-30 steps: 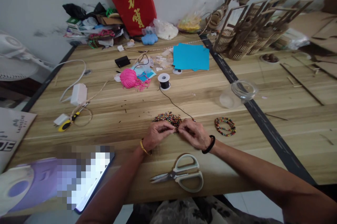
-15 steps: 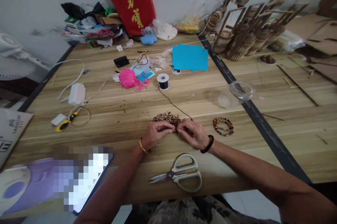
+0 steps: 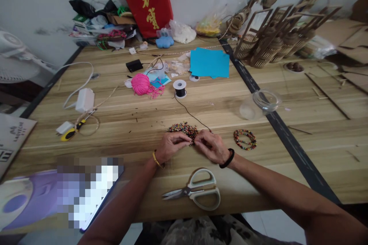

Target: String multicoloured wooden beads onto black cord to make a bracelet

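Observation:
My left hand [image 3: 171, 146] pinches thumb and forefinger together at the front of a pile of small multicoloured beads [image 3: 184, 127]. What is between those fingertips is too small to make out. Almost touching them are the pinched fingers of my right hand [image 3: 212, 147]. A thin black cord [image 3: 191, 114] runs from a white spool [image 3: 180, 88] to my right hand, which closes on it; the cord's end is hidden. Right of this hand lies a coiled beaded strand [image 3: 245, 140]. White-handled scissors [image 3: 198, 190] rest in front of both hands, blades pointing left.
Pink yarn [image 3: 140, 84] and blue sheets [image 3: 209, 63] lie farther back. At left are a yellow-black screwdriver [image 3: 70, 134], a white adapter [image 3: 85, 100] and a phone [image 3: 99, 195]. Clear plastic containers [image 3: 258, 103] and bamboo lantern-like pieces [image 3: 267, 47] occupy the right.
The whole view has shifted slightly. Both hands keep nearly the same pinched pose by the bead pile; nothing else has visibly moved.

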`<state>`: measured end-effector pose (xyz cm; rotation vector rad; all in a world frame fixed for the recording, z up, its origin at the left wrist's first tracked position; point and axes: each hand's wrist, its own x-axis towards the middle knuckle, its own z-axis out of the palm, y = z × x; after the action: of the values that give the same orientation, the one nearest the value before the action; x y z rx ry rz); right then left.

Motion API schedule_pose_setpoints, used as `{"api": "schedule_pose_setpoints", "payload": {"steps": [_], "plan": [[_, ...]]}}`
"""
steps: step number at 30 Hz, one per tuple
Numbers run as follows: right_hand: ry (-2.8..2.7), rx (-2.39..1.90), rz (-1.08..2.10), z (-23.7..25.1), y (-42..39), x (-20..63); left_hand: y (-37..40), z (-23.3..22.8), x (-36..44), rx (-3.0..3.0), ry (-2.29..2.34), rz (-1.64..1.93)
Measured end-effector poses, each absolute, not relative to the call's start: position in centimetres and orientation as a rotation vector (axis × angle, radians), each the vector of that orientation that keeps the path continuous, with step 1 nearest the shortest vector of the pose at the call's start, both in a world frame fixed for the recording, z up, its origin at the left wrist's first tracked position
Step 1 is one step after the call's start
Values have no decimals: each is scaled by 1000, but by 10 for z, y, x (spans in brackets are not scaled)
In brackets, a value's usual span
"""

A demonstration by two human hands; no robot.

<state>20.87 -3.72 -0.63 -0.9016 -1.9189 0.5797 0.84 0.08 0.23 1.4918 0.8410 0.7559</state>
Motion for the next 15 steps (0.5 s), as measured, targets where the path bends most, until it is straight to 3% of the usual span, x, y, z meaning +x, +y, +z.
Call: {"api": "schedule_pose_setpoints", "payload": {"steps": [15], "plan": [[-1939, -891, 563, -8, -37, 209, 1, 2, 9, 1537, 841, 759]]}}
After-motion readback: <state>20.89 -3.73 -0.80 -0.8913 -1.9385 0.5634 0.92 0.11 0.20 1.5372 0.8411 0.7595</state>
